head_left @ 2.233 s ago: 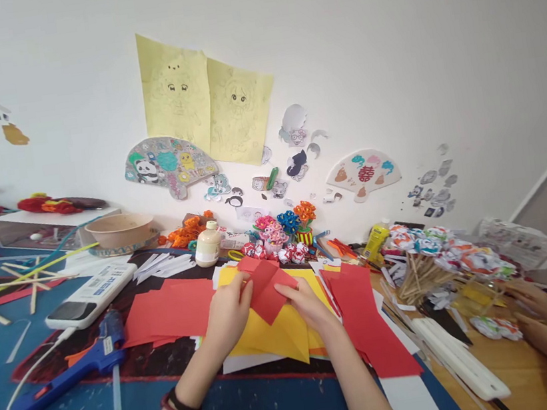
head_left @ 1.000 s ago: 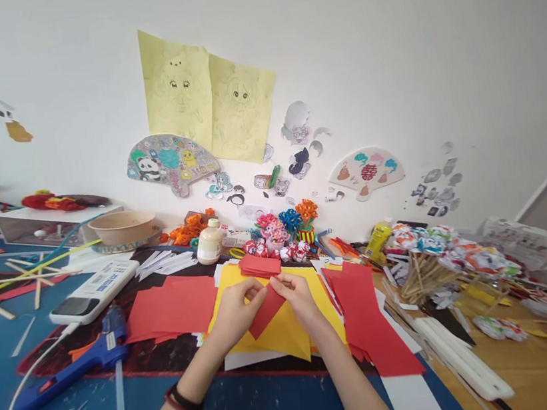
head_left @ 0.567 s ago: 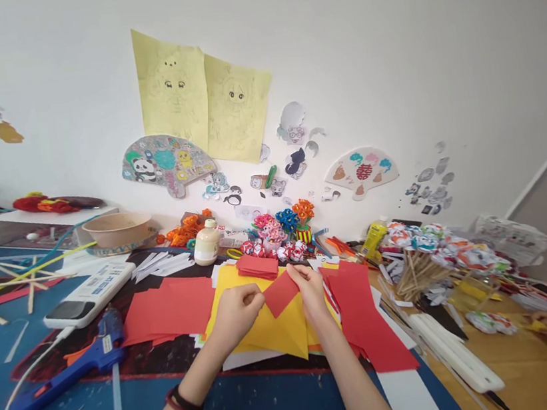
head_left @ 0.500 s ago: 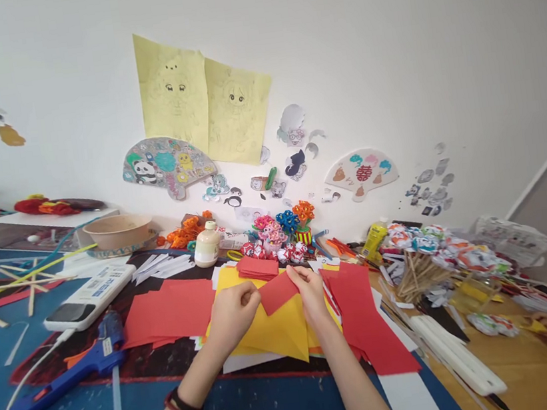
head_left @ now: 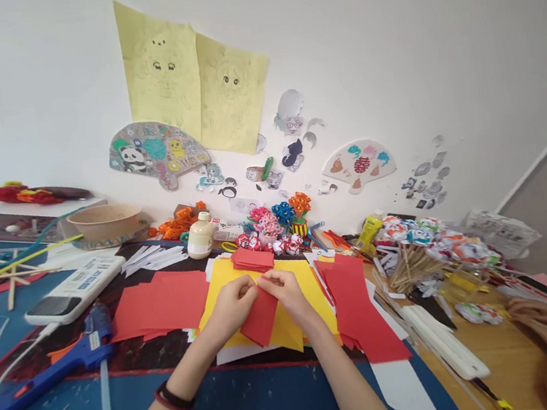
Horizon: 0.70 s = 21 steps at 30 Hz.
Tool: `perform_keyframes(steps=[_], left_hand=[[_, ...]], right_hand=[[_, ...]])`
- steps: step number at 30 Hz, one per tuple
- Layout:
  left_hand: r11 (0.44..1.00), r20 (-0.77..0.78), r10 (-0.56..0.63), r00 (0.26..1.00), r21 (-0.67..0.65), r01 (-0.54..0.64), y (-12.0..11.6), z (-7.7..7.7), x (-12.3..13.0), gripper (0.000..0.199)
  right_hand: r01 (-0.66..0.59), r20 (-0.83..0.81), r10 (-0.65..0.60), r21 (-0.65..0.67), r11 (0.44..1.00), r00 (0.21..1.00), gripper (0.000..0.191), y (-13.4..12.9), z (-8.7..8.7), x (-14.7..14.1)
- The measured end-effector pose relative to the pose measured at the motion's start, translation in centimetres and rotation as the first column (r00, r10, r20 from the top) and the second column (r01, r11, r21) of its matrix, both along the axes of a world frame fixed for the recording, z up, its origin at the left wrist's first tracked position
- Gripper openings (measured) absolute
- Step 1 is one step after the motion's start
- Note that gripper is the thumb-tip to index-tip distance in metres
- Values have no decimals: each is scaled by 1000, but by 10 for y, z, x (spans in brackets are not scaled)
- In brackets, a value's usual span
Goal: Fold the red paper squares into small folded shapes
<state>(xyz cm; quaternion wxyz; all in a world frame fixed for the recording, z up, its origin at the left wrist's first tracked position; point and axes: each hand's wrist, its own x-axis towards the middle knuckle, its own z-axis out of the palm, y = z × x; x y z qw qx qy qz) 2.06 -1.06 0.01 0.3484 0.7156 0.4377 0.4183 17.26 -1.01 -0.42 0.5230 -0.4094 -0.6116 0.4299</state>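
Note:
A small piece of red paper (head_left: 261,317) hangs between my hands over yellow sheets (head_left: 310,294). My left hand (head_left: 236,304) is closed in a pinch at the paper's upper left edge. Fingers and thumb of my right hand (head_left: 288,294) pinch its upper right edge, and the fingertips of both hands nearly meet. Just behind them lies a stack of small red paper pieces (head_left: 253,259). Larger red sheets are spread to the left (head_left: 160,304) and to the right (head_left: 363,314).
A blue glue gun (head_left: 79,355) and a white power strip (head_left: 78,291) lie at left. Behind stand a glue bottle (head_left: 201,237), a bowl (head_left: 106,222) and paper flowers (head_left: 282,216). At far right, another person's hand (head_left: 546,324) is near a white device (head_left: 445,340).
The red paper has turned to a more upright angle and come nearer. My left hand has moved to its top edge, and my right hand has shifted left, closer to it.

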Motion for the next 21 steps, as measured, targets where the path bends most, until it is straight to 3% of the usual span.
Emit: perform_keyframes(steps=[3, 7, 10, 14, 19, 21], left_hand=[[1000, -24, -5, 1000, 20, 5, -2, 1, 2, 17], [998, -11, -57, 998, -41, 56, -6, 7, -4, 15], [996, 4, 59, 998, -68, -58, -5, 12, -13, 18], [971, 19, 235, 972, -43, -234, 1, 13, -17, 22], [984, 110, 74, 991, -172, -54, 4, 7, -9, 33], [980, 121, 109, 987, -179, -86, 5, 5, -10, 31]], right_hand=[[115, -26, -114, 44, 992, 993, 24, 2, -1, 3], [364, -173, -350, 54, 930, 921, 25, 8, -3, 19], [473, -292, -456, -14, 881, 841, 29, 11, -5, 29], [429, -332, -426, -69, 901, 841, 31, 9, -5, 26], [420, -278, -422, -70, 905, 863, 40, 4, -2, 8], [399, -262, -408, -90, 912, 874, 41, 4, 0, 6]])
